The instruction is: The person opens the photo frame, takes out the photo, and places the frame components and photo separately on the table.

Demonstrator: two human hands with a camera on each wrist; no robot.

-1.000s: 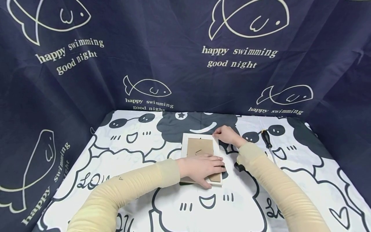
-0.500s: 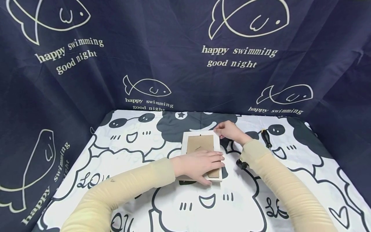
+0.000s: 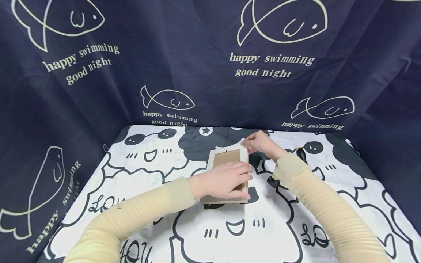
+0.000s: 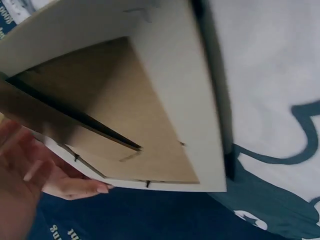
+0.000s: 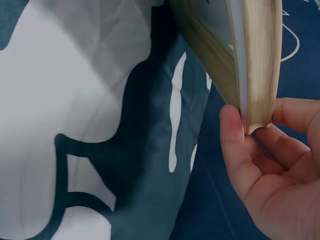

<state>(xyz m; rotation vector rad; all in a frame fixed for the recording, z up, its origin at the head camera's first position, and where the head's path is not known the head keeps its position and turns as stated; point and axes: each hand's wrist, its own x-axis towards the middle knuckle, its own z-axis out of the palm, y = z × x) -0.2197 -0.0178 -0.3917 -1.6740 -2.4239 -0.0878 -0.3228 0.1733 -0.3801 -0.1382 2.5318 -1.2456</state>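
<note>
A wooden picture frame with a white back border stands tilted up off the cloth, its back toward me. Its brown backing board has small black tabs along the edges, and a brown strip sticks out from it in the left wrist view. My left hand lies across the back and grips the right edge with its fingers bent over. At the upper right corner my right hand pinches the frame; thumb and fingers hold that corner in the right wrist view. Most of the backing is hidden by my left hand.
A screwdriver with a black handle lies to the right, partly behind my right sleeve. Near that sleeve sits a small black object, kind unclear. A printed white cloth covers the table, and a dark blue curtain hangs behind.
The frame has gone from lying flat to tilted, its right and lower edges now showing. My right hand has moved slightly farther away; my left fingers now bend over the edge.
</note>
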